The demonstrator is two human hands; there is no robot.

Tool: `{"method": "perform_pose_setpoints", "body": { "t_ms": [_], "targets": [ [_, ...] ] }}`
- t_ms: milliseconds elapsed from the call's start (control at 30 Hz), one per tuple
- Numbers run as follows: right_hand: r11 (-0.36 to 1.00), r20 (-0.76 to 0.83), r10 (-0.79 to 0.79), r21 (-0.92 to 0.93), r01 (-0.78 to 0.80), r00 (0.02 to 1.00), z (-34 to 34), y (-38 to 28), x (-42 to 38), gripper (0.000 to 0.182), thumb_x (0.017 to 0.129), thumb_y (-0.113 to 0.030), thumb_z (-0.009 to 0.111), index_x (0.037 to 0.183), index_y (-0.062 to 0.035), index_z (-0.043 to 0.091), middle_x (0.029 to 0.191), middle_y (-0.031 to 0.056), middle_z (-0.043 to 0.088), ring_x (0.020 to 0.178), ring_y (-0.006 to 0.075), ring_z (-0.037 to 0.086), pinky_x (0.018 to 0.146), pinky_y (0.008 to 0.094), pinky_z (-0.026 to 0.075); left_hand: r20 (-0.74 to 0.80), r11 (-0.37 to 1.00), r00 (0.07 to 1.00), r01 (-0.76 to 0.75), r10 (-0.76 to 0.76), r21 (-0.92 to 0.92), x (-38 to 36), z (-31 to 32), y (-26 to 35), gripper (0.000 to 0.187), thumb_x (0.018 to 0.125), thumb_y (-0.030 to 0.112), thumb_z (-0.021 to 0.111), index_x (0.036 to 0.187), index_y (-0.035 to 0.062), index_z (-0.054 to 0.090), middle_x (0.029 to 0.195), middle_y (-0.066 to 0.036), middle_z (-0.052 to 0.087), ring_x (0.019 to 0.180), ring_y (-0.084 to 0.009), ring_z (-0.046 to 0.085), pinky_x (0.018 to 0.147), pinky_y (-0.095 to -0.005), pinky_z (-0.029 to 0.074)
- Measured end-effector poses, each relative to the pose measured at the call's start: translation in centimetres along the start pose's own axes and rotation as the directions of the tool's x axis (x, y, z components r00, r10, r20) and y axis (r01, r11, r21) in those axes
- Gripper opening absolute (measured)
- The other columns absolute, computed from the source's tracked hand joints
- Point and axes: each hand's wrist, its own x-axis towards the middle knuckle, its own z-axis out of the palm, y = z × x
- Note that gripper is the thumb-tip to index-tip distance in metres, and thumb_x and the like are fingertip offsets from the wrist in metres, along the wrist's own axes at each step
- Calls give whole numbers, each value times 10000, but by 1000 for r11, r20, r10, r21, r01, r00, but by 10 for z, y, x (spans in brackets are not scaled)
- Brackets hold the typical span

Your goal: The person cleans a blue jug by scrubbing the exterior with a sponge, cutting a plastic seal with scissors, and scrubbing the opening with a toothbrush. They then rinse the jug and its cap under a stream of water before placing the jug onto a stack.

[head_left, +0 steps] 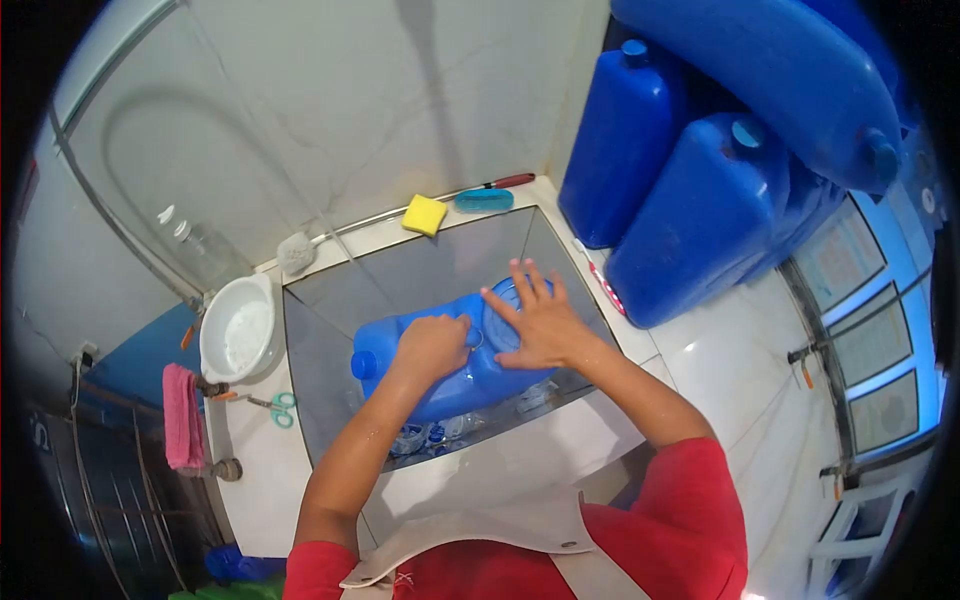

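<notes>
A blue plastic water jug (440,395) lies on its side in the grey sink (320,330), its small cap (363,365) toward the left and a large round lid (508,296) at its right end. My left hand (430,346) is closed around the jug's handle. Fingers spread, my right hand (543,325) lies over the round lid and partly hides it. Below the jug, clear plastic bottles or caps (440,432) show at the sink's near side, too cluttered to make out fully.
A yellow sponge (424,214), a blue scrub brush (483,200) and a long-handled brush (296,255) rest along the back ledge. To the left are a white basin (238,330), scissors (280,408) and a pink cloth (183,415). Large blue jugs (690,220) and a toothbrush (605,285) stand right.
</notes>
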Motion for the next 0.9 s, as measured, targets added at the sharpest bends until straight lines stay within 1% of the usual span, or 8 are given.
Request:
{"method": "perform_pose_setpoints", "body": {
  "t_ms": [67,133,233,367,567,633,700,900],
  "targets": [
    [995,107,-96,-1,97,990,-4,8,-2,849,680,-491,622,1404,-184,304,1437,260,198,1278,462,241,1033,548,202,32,999,999,-29,29,19,2,-6,-7,201,698,183,602,831,34,619,710,-185,634,685,-341,635,631,-447,504],
    [924,95,-199,350,154,976,3,25,-5,864,648,-431,645,1401,-174,309,1437,248,210,1276,449,249,1022,546,218,74,997,996,-55,51,58,6,-4,-18,189,697,197,589,818,59,632,721,-174,640,686,-331,637,634,-435,505],
    [940,-24,-256,226,255,966,10,16,-11,851,648,-461,638,1392,-186,328,1422,242,254,1258,465,281,998,550,257,102,998,995,-26,19,62,8,-7,-17,188,703,203,577,811,61,637,721,-172,640,683,-333,636,631,-438,504],
    [957,40,-235,186,224,971,3,11,-11,835,652,-437,640,1388,-183,340,1428,232,251,1254,469,286,1001,551,258,105,999,994,0,-5,54,6,-5,-13,182,708,210,568,792,66,642,718,-170,640,686,-338,634,642,-443,504],
    [894,-46,-140,423,146,989,-20,33,-1,849,630,-361,677,1393,-208,339,1437,211,250,1270,444,275,1035,505,238,135,999,991,-27,21,41,13,-10,-25,170,704,201,568,778,75,654,729,-178,640,696,-344,634,659,-446,506],
    [927,-18,-154,345,151,988,-18,23,-3,846,628,-386,658,1392,-206,342,1438,215,247,1267,445,274,1035,519,222,51,999,998,-39,39,8,15,-4,-29,186,681,235,610,776,77,634,673,-167,625,650,-348,618,617,-453,494],
    [975,35,-213,63,211,976,-3,13,-2,852,623,-426,639,1392,-207,344,1438,222,242,1265,440,281,1022,536,223,52,1000,998,-26,26,7,20,-1,-24,186,684,234,611,777,73,633,673,-169,625,651,-348,619,619,-453,495],
    [989,6,-120,83,119,993,10,26,3,846,637,-469,622,1392,-212,341,1437,226,241,1261,430,294,1005,541,232,22,999,999,-34,34,8,30,1,-17,176,694,212,606,773,57,629,671,-178,624,655,-347,625,621,-450,500]
  ]
}}
